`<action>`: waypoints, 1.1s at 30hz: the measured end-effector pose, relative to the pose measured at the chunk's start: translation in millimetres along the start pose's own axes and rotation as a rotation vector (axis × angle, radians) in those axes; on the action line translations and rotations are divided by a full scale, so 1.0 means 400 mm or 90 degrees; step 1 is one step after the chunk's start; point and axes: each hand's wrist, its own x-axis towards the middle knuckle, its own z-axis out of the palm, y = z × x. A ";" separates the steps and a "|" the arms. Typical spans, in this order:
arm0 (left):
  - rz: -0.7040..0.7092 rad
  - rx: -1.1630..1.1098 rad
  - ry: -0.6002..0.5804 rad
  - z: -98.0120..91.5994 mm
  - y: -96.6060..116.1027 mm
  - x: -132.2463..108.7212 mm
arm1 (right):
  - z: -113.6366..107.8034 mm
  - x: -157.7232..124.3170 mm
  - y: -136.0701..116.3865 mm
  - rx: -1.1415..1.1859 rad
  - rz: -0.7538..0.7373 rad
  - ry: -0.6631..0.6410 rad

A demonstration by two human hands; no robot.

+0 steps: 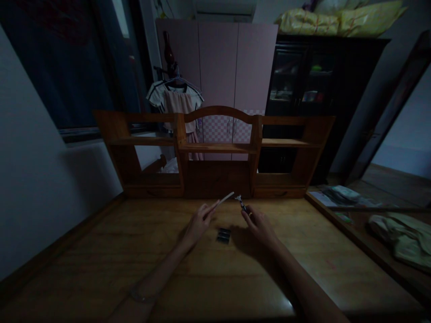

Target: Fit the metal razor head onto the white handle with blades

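My left hand point(199, 223) is closed around one end of a thin, pale stick point(226, 197), which slants up to the right; its exact kind is hard to make out in the dim light. In my right hand point(261, 224) is a razor point(241, 202), gripped by its dark handle, with the silvery T-shaped head pointing up and left. The stick's tip and the razor's head are close together but apart. On the tabletop below and between both hands lies a small dark case point(224, 235) with several parallel sections.
The wooden tabletop point(202, 287) spreads under both arms. Along its far edge stands a wooden shelf unit point(218, 148) with low drawers. A raised wooden edge point(357, 242) borders the right side, with crumpled cloth point(400, 237) beyond it. A white wall point(50, 188) is at left.
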 end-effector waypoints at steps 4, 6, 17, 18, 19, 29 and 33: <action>0.026 -0.013 0.010 -0.001 0.011 -0.001 | -0.001 0.000 0.000 -0.012 0.004 -0.014; 0.045 -0.019 -0.010 0.001 0.019 -0.002 | -0.001 0.000 0.001 -0.014 0.004 -0.015; 0.048 -0.005 -0.017 0.001 0.017 -0.003 | 0.001 0.003 0.004 -0.033 -0.003 -0.006; 0.051 -0.006 -0.019 0.001 0.017 -0.004 | 0.002 0.003 0.004 -0.035 -0.007 -0.004; 0.053 -0.006 -0.022 0.002 0.017 -0.004 | 0.002 0.003 0.005 -0.034 -0.008 -0.003; 0.050 -0.012 -0.027 0.000 0.022 -0.003 | 0.004 0.003 0.007 -0.025 0.001 -0.002; 0.043 -0.002 -0.010 0.000 0.016 -0.002 | 0.004 0.002 0.008 -0.015 0.001 -0.005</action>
